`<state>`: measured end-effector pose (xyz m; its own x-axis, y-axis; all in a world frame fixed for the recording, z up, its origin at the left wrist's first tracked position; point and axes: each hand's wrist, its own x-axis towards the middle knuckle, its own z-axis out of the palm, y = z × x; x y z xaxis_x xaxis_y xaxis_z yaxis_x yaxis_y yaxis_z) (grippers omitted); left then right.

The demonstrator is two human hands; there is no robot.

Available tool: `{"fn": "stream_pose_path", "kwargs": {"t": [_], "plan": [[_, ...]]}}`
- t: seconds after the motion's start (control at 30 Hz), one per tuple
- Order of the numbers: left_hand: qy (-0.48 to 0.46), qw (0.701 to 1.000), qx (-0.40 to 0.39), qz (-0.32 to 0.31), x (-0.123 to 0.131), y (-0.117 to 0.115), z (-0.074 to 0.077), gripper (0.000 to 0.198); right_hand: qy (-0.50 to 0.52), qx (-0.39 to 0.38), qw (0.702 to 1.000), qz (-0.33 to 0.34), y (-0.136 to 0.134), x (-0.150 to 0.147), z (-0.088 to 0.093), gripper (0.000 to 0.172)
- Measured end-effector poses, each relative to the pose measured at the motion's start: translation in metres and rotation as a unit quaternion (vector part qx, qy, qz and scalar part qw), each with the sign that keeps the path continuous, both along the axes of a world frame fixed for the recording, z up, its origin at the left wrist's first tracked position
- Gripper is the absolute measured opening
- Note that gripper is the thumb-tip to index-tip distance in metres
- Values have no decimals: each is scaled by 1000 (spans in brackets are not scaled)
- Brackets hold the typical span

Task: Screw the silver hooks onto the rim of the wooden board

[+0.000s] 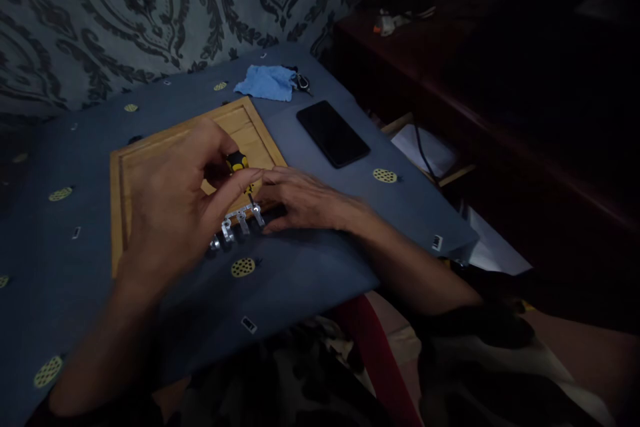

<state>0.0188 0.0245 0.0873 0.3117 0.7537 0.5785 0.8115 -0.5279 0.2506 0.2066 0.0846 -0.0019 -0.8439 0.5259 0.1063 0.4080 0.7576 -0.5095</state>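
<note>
My left hand (pixel 175 193) is closed around a small yellow-and-black screwdriver (pixel 237 161), held upright. Its tip meets the right end of a silvery metal hook rack (pixel 243 221), at what looks like a screw. The rack has several prongs and lies along the near edge of a framed wooden board (pixel 117 180). My right hand (pixel 305 200) rests at the rack's right end, fingers on the board side and thumb below. Its fingertips are partly hidden, but it seems to pinch the rack there. Much of the board is behind my left hand.
A black phone (pixel 333 133) lies right of the board on the blue tablecloth (pixel 300 273). Behind it are a blue cloth (pixel 265 83) and a key fob (pixel 303 83). A patterned wall (pixel 150 7) borders the back; dark red furniture (pixel 400 67) stands at the right.
</note>
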Motion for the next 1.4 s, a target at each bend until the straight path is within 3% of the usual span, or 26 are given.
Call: {"fn": "stream_pose_path", "kwargs": {"t": [0.3,0.7,0.9,1.4], "plan": [[-25,997,-7,78,-5,0,7,25,14,2,1000,6,0,0,0,39],[-18,994,-41,98,-13,-4,12,30,11,-4,1000,9,0,1,2,37],[0,997,-43,59,-15,0,8,26,5,1,1000,2,-1,0,3,36],[5,998,-42,55,-15,0,8,22,1,8,1000,5,0,0,3,37]]}}
